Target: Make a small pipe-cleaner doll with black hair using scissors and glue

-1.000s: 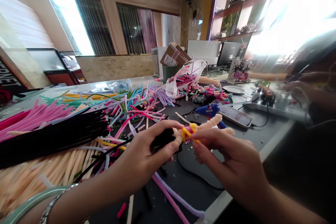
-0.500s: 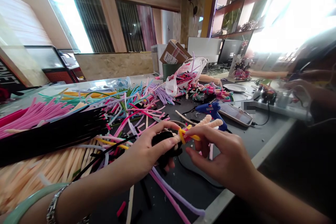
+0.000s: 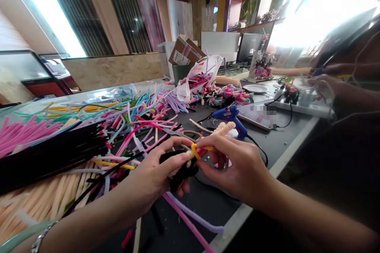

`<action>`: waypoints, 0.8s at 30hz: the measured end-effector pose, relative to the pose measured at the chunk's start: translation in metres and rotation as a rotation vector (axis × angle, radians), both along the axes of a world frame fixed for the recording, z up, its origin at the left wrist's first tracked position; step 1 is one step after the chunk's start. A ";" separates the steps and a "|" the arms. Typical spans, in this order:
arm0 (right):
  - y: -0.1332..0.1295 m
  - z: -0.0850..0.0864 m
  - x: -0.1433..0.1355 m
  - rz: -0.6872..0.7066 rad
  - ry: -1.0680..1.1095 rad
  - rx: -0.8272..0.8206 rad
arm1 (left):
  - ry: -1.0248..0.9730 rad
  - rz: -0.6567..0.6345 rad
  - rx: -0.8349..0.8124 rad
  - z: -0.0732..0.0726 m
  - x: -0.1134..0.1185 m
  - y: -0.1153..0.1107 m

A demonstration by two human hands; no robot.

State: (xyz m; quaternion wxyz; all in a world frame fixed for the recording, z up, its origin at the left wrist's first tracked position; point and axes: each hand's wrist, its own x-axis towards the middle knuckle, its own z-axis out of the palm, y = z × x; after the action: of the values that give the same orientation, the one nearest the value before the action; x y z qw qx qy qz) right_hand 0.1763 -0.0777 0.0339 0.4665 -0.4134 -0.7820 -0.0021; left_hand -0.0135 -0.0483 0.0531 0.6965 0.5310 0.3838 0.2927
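A small pipe-cleaner doll (image 3: 184,167) with a black fuzzy part is held above the dark table. My left hand (image 3: 162,164) is wrapped round its black part, thumb on top. Around the doll's middle loops a yellow pipe cleaner (image 3: 195,151). My right hand (image 3: 234,162) pinches the yellow piece and the pink part beside it between thumb and fingers. Cream twisted limbs (image 3: 226,129) stick out beyond my right fingers. Just past the hands lie scissors (image 3: 190,134), partly hidden.
A blue glue gun (image 3: 230,118) and a phone (image 3: 257,116) lie beyond my right hand. Black (image 3: 53,150), pink and cream pipe cleaners cover the left side. At the right, another person's hand (image 3: 332,87) is near a power strip (image 3: 299,107).
The view has shifted right and slightly down. My right thumb and fingers have closed on the yellow piece. More of the scissors shows.
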 end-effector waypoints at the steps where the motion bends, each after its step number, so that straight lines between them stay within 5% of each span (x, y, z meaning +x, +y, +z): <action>1: 0.000 0.000 0.000 -0.004 -0.002 0.004 | 0.002 0.006 -0.003 0.000 0.000 -0.001; 24: -0.001 0.006 0.004 0.034 0.004 -0.088 | 0.030 0.004 -0.025 0.002 0.002 -0.002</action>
State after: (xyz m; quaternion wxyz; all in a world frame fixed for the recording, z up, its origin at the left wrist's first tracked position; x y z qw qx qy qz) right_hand 0.1799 -0.0782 0.0403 0.4493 -0.4201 -0.7873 0.0410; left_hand -0.0118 -0.0503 0.0546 0.6966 0.5259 0.3988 0.2812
